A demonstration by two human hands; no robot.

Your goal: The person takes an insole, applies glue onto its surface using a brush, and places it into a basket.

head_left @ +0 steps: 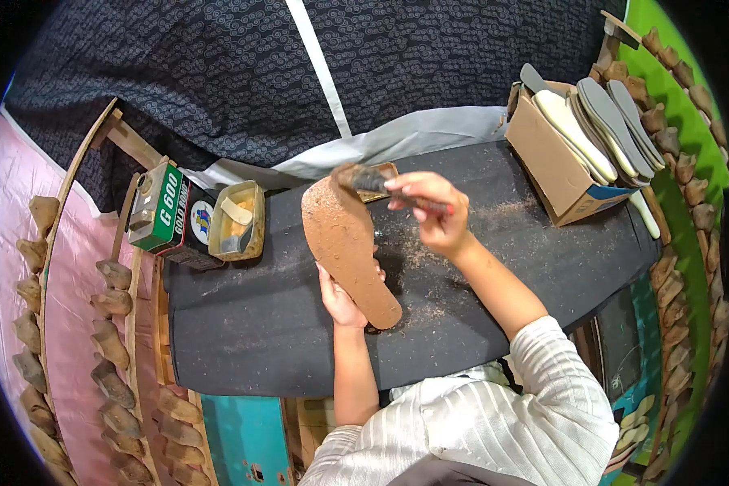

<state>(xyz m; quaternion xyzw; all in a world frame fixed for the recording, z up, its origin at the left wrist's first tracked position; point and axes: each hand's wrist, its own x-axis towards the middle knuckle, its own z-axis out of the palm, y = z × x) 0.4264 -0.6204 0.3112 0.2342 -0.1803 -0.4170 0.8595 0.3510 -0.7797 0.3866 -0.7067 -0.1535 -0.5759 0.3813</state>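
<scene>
My left hand (342,303) grips a brown shoe sole (342,247) from beneath, around its narrower middle. The sole is tilted above the table, its broad end pointing away from me and its rough, dusty face up. My right hand (441,212) is closed around the handle of a brush (368,180) with a red handle end. The brush's dark, slightly blurred bristles are at the edge of the sole's broad end; whether they touch it I cannot tell. A small shallow tray (387,171) lies behind the brush, partly hidden by it.
Brown crumbs are scattered over the black-covered table (283,348). At left stand a green-and-black glue can (172,212) and a tub (255,239) with yellowish paste and a spreader. A cardboard box (539,162) of soles stands at right. Racks of shoe lasts (113,344) flank both sides.
</scene>
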